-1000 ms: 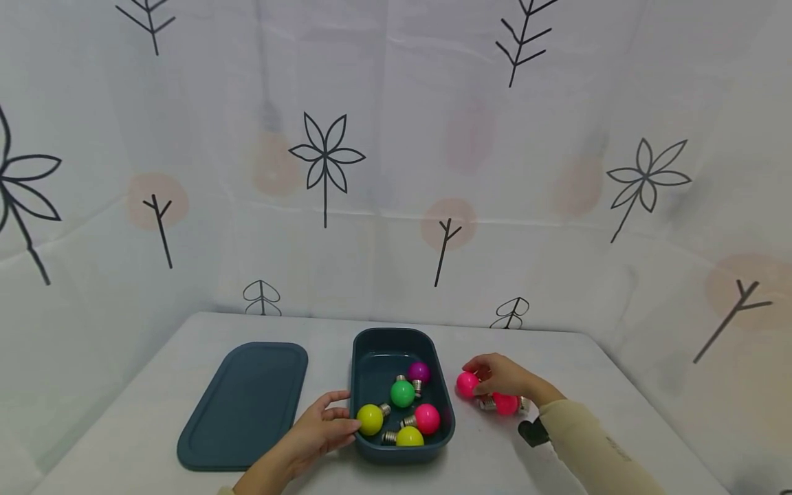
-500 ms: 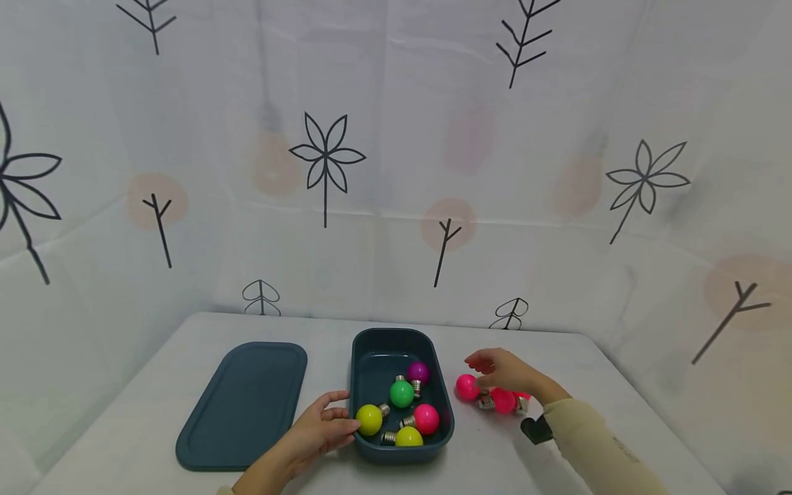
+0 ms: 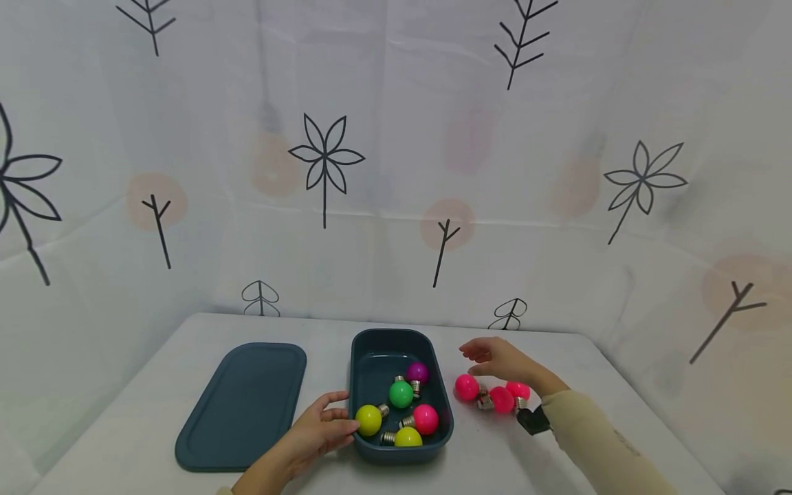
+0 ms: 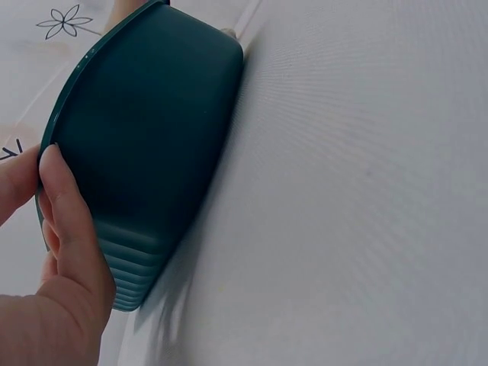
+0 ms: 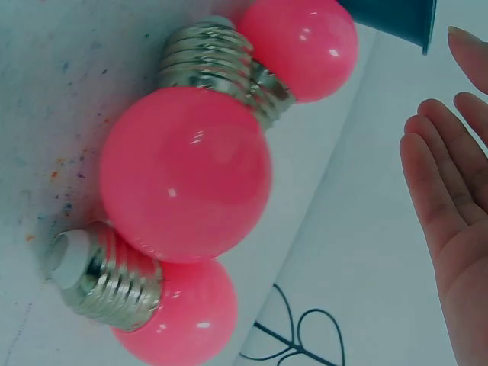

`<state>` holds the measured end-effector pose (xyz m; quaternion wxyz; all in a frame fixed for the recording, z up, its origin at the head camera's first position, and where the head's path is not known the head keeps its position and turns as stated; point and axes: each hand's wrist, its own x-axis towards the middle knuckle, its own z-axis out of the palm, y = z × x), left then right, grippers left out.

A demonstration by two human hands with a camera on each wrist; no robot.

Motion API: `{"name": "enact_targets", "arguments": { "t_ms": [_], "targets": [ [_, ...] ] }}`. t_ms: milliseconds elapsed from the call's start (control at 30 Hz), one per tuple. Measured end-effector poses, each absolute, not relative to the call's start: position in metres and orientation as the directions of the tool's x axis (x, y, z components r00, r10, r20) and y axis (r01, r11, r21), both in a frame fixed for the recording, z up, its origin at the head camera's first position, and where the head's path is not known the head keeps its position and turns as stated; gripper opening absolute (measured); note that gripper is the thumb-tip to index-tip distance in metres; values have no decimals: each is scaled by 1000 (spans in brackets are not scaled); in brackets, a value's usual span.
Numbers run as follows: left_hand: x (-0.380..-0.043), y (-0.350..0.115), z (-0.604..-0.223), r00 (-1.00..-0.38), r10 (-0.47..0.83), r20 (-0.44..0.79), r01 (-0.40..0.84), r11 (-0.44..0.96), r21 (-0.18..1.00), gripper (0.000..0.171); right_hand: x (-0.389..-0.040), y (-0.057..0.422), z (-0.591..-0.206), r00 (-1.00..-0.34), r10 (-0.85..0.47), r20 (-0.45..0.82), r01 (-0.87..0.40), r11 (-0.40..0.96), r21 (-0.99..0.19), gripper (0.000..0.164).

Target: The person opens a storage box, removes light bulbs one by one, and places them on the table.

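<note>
My left hand [image 3: 323, 430] grips the near left wall of a dark teal plastic box [image 3: 444, 402], its thumb and fingers on either side of the rim [image 4: 93, 57]. Inside lie a purple light bulb [image 3: 418, 372], a green one [image 3: 401, 394], two yellow ones [image 3: 368, 420] and a pink one [image 3: 425, 419]. Right of the box, three pink light bulbs [image 3: 466, 388] lie close together on the table. Just above them hovers my right hand [image 3: 504, 360], fingers extended and holding nothing. The right wrist view shows the bulbs' silvery screw bases [image 5: 206, 57] plainly, with the hand apart from them.
A flat dark teal lid [image 3: 244, 405] lies on the white table [image 3: 334, 344] left of the box. Behind the table hangs a pale cloth [image 3: 383, 172] with plant drawings. A dark strap piece [image 3: 533, 421] shows at my right wrist.
My right hand has let go of a pink bulb and risen above the group. The pink bulbs have shifted slightly. My left hand and the box stay where they were.
</note>
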<state>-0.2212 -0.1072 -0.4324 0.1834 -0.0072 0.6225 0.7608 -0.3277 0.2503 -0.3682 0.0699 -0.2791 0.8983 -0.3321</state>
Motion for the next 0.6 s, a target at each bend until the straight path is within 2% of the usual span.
{"name": "enact_targets", "arguments": {
  "t_ms": [233, 600],
  "targets": [
    [-221, -107, -432, -932, 270, -241, -289, -154, 945, 73, -329, 240, -359, -833, -549, 70, -460, 617, -638, 43],
    [-220, -107, -431, -932, 273, -240, -288, -155, 945, 73, -333, 218, -351, -797, -598, 78, -500, 582, -642, 39]
  ]
}}
